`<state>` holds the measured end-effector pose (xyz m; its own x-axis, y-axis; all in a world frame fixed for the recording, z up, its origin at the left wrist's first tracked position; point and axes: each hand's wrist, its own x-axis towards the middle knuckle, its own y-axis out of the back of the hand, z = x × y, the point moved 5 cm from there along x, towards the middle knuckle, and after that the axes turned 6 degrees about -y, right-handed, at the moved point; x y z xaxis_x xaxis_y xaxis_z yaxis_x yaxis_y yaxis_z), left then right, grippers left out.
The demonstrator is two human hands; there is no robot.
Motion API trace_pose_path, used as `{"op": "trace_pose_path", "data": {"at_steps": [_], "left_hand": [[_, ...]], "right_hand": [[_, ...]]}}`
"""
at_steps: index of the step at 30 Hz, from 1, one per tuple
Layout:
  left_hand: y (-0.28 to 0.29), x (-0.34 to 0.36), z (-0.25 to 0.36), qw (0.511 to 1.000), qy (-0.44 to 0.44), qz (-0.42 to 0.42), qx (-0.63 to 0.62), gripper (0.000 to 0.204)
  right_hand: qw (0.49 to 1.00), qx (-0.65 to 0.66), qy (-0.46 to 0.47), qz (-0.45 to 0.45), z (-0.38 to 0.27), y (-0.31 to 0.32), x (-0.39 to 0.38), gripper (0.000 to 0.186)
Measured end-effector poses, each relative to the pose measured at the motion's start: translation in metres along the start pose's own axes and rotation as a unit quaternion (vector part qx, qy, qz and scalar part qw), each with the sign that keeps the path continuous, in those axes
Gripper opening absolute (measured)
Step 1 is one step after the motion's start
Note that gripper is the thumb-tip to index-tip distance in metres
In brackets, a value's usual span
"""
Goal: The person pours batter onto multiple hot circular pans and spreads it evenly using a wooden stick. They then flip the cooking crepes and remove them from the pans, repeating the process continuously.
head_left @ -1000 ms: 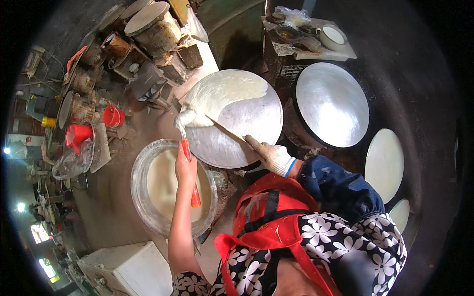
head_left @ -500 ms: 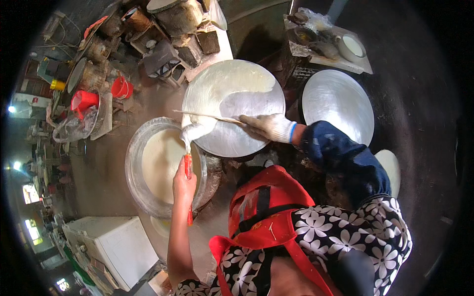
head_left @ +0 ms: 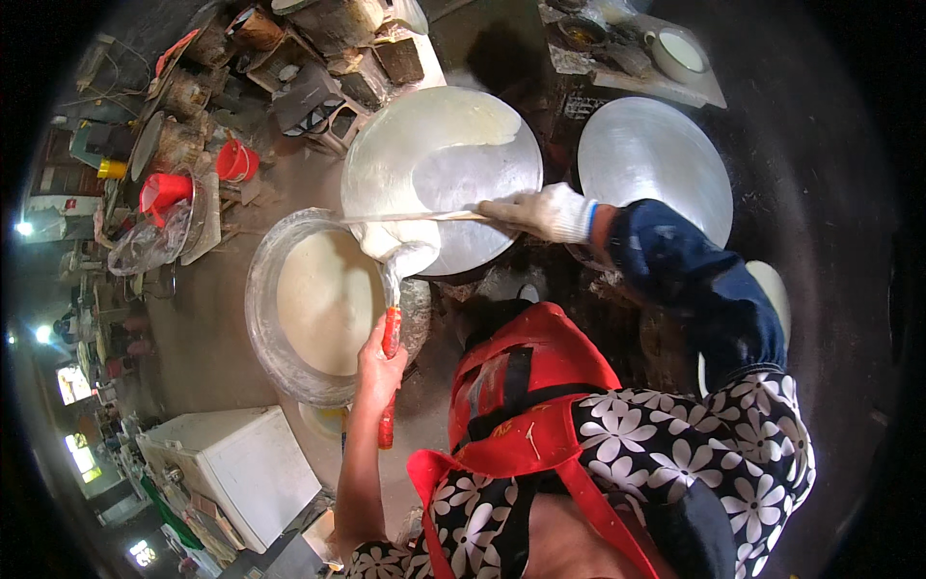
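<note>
From above, I see my left hand (head_left: 379, 362) clamped around the red handle of a ladle (head_left: 390, 333), its batter-coated bowl held just over the near edge of a round metal griddle (head_left: 482, 179). My right hand (head_left: 540, 212), in a white glove, is closed on a thin wooden spreader stick (head_left: 415, 218) that lies level across the griddle's lower left part, touching the white batter (head_left: 424, 125) spread over its upper and left side; the lower right of the plate is bare metal. Just beside the griddle, below and to the left, stands a wide basin of pale batter (head_left: 323, 299). A second round griddle (head_left: 656, 169) sits to the right, bare. A red apron (head_left: 526, 386) covers my front. Red buckets (head_left: 236, 159) and clutter lie at upper left, a white box (head_left: 236, 468) at lower left.
</note>
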<state>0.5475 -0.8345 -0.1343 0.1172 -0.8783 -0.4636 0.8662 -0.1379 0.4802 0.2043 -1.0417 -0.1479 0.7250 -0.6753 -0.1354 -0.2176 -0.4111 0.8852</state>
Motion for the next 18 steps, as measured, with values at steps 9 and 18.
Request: {"op": "trace_pose_path", "data": {"at_steps": [9, 18], "left_hand": [[-0.011, 0.014, -0.004, 0.983, -0.121, 0.001, -0.141, 0.061], [0.093, 0.004, 0.056, 0.878, -0.150, 0.037, -0.454, 0.046]], "right_hand": [[0.975, -0.062, -0.198, 0.078, -0.053, -0.020, -0.075, 0.068], [0.911, 0.220, -0.300, 0.178, -0.239, -0.171, 0.042, 0.079]]}}
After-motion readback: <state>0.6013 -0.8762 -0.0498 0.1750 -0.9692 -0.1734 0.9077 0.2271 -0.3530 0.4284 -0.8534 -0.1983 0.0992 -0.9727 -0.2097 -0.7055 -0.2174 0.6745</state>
